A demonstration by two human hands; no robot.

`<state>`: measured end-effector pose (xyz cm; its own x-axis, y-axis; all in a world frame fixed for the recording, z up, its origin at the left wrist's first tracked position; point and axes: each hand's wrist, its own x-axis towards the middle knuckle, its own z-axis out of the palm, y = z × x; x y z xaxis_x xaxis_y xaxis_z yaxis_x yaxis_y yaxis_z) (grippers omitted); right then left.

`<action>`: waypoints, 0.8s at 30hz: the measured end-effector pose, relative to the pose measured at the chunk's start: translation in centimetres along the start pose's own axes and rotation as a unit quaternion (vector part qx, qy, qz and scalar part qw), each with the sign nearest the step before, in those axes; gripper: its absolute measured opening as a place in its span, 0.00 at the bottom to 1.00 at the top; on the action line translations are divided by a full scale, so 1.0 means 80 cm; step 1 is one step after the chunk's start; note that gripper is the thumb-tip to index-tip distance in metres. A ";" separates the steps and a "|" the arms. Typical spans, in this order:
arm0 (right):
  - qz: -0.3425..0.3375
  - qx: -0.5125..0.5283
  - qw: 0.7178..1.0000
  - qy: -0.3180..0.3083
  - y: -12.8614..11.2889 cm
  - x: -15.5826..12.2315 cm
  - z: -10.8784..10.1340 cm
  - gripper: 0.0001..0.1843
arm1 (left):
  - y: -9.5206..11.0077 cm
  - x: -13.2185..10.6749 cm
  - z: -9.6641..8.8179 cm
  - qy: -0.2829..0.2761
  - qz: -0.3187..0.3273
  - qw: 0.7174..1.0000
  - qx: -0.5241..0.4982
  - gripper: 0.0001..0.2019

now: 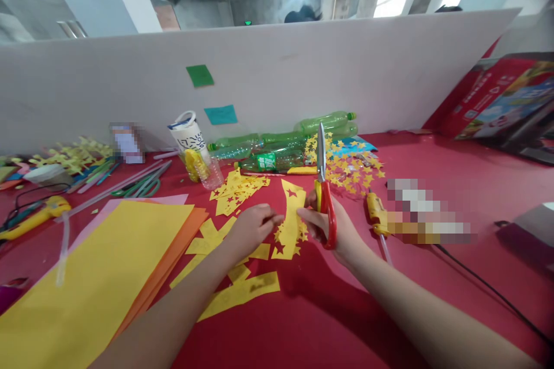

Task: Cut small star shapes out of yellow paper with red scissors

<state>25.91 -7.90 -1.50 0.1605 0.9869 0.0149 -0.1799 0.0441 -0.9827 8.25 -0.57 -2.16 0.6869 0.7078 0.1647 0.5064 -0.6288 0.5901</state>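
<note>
My right hand [331,222] is closed around scissors [321,167] with red and yellow handles, blades upward. Its thumb and fingers also pinch the edge of a yellow strip [289,230] that has star-shaped holes. Just left of the strip, my left hand [259,223] has its fingers curled together; anything between them is too small to make out. Small yellow stars [303,232] lie under and around the strip. More yellow scraps [246,291] are spread on the red table below my left forearm, and punched scraps [240,187] are piled beyond it.
Yellow and orange sheets [108,259] are stacked at left. Green bottles [281,153] lie along the white partition [281,69], beside many loose stars [346,164]. A yellow glue gun [376,213] with a cord is at right; another glue gun [43,213] is at far left.
</note>
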 end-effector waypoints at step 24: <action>0.041 -0.451 0.869 -0.200 -0.020 -0.028 0.012 0.19 | -0.009 -0.052 -0.037 0.249 -0.162 0.847 -0.441 0.12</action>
<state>24.87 -10.04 0.25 -0.1999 0.9637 -0.1771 0.6884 0.0095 -0.7253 3.48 -2.11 -0.90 0.1697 0.9833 0.0652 -0.1123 -0.0464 0.9926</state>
